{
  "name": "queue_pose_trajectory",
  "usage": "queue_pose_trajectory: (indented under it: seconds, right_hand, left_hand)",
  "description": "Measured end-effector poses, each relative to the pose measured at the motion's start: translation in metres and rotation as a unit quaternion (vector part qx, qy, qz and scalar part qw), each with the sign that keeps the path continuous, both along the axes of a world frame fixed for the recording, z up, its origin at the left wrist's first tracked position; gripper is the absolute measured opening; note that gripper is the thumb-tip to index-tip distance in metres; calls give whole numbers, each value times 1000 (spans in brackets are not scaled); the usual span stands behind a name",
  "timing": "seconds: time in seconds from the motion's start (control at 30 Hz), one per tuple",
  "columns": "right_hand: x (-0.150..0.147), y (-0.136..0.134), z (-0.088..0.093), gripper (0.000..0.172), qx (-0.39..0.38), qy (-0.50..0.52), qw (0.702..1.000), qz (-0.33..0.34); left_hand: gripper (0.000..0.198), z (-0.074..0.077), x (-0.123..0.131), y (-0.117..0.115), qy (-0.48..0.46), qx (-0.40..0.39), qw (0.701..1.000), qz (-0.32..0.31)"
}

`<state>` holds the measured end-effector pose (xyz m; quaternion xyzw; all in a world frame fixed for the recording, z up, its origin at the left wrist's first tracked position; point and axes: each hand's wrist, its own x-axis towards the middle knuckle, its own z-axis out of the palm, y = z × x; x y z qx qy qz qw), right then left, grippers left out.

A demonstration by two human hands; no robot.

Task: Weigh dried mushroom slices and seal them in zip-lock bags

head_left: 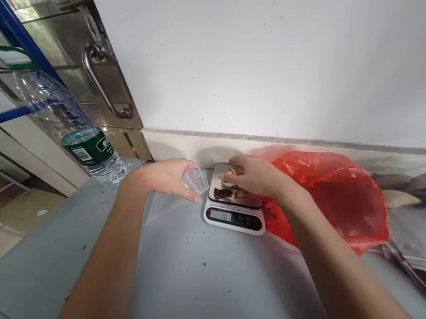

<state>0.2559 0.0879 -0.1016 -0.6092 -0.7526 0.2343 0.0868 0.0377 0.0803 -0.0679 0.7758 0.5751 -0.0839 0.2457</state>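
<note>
A small white digital scale (234,220) stands on the grey table, its display reading about 10.1. Several dried brown and cream pieces (223,193) lie on its plate. My right hand (252,174) reaches over the plate from the right, its fingers closed on a pale dried piece (230,177). Left of the scale, my left hand (166,177) holds a clear zip bag (195,178) by its mouth, between thumb and fingers. The bag's mouth is spread and faces the scale; its lower part hangs beneath my palm.
A red plastic bag (332,169) lies open right of the scale, under my right forearm. Clear bags with dried pieces (406,193) are at the far right. A large clear bottle (86,146) stands at the table's left edge. Dark crumbs dot the table (181,290); a white wall rises behind.
</note>
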Motion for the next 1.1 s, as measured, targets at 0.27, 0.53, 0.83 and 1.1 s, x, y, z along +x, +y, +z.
queue_pose_trajectory:
  seconds: [0.27, 0.53, 0.83, 1.1]
  right_hand:
    - [-4, 1, -5, 16, 17, 11, 1000, 6]
    - [11, 0, 3, 14, 19, 88, 995, 45]
    - [2, -17, 16, 38, 88, 188, 966, 152]
    - [19, -18, 22, 40, 29, 112, 993, 7]
  left_hand:
    - [69, -4, 3, 2, -20, 10, 999, -31]
    - [59, -11, 14, 4, -62, 8, 997, -42]
    - [60, -12, 27, 2, -197, 56, 977, -61]
    - [47, -2, 15, -4, -191, 70, 979, 2]
